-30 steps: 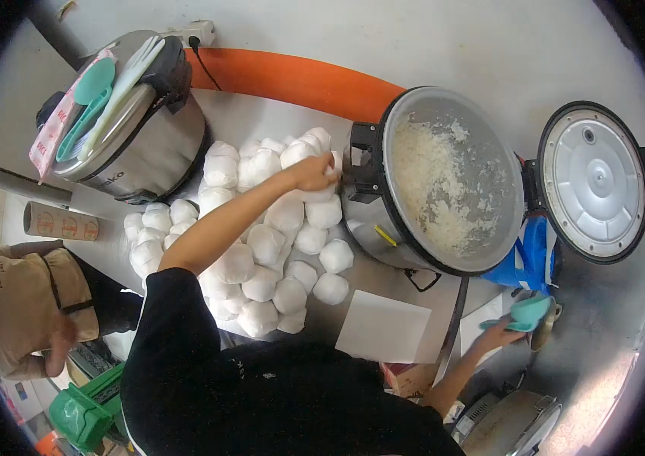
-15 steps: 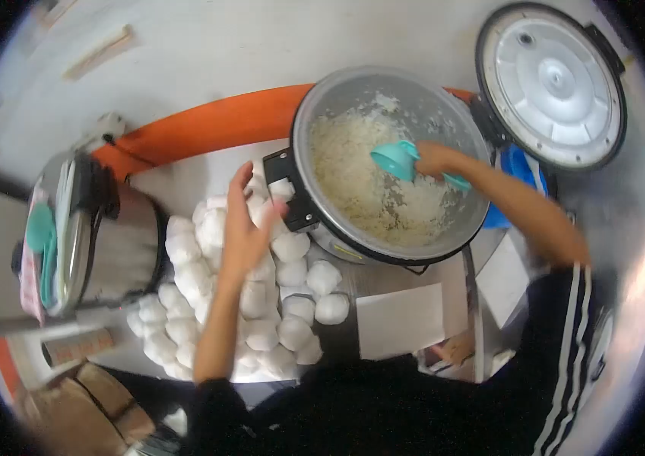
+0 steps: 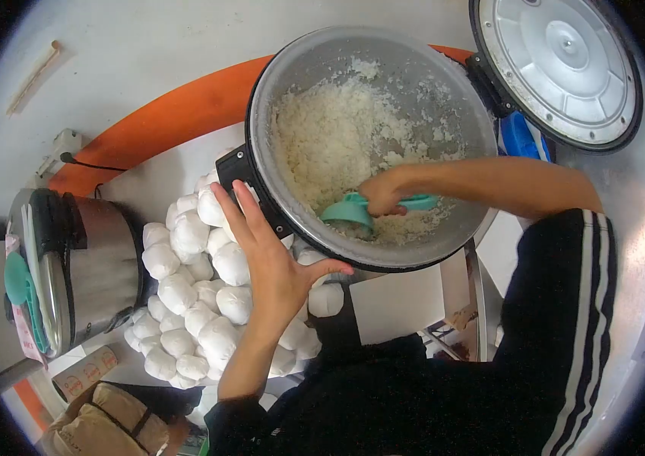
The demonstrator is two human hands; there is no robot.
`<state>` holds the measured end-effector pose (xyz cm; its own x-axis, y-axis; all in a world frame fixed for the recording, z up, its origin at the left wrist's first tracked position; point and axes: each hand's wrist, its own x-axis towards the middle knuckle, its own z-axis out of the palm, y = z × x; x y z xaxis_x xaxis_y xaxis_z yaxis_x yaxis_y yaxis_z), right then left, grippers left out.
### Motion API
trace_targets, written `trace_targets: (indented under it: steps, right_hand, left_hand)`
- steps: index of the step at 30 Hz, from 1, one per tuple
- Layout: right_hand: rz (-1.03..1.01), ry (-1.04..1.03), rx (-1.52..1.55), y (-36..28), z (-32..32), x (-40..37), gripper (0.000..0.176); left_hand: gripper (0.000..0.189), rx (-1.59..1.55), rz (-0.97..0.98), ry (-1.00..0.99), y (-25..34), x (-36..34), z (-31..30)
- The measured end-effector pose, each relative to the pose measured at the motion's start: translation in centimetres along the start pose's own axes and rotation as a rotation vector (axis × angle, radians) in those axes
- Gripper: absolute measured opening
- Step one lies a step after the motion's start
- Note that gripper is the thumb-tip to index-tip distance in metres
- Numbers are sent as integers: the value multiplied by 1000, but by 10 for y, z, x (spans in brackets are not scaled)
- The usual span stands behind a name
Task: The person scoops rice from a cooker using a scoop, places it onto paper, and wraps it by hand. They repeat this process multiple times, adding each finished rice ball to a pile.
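A large rice cooker (image 3: 261, 114) stands uncovered, its pot part-filled with cooked white rice (image 3: 322, 137). Inside the pot, my right hand (image 3: 385, 191) is closed around the handle of a teal rice scoop (image 3: 349, 215). The scoop's cup rests low in the rice, near the front wall. My left hand (image 3: 273, 266) is open, thumb and fingers spread against the cooker's outer side by the black handle (image 3: 235, 169). Under and beside that hand lies a heap of round, white-wrapped bundles (image 3: 178, 292); their contents are hidden.
The hinged cooker lid (image 3: 565, 64) stands open at the back right. A second rice cooker (image 3: 98, 266) is at the left, with another teal scoop (image 3: 24, 292) at its side. White paper (image 3: 398, 304) lies in front of the pot, and a brown bag (image 3: 109, 422) sits lower left.
The scoop has moved down and toward the front left of the pot. My left hand has come to the cooker's side with the thumb stretched out. The whole view has shifted.
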<state>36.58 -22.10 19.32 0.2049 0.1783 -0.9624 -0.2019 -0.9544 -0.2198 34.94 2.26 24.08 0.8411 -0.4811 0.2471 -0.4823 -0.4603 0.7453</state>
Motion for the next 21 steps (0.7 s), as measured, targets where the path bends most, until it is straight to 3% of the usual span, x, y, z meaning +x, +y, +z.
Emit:
trace_targets:
  steps: [4,7,8,10,13,16,18,20,21]
  right_hand:
    - [-64,-168,369,46,-28,-15,23]
    - [-120,928,-126,39,-8,-32,32]
    - [-77,942,-131,37,-3,-32,34]
    - [10,962,-142,33,2,-28,39]
    - [304,496,281,51,-22,-43,37]
    - [335,309,543,60,2,-7,36]
    - [143,367,631,54,15,3,20]
    - [-28,240,765,14,24,5,17]
    - [-44,283,667,-13,23,-5,16]
  left_hand:
    - [156,1,3,-20,-2,-1,-3]
    - [155,-21,12,-23,-2,1,-2]
    - [155,-35,17,-23,-4,1,-2]
    - [150,-36,14,-33,0,4,-5]
    - [156,0,-25,-42,-4,1,-3]
    - [156,24,-36,-37,-1,2,-3]
    - [156,35,-40,-18,0,3,-1]
    - [157,37,-36,-24,1,2,0]
    - [157,42,-33,-24,0,2,-1]
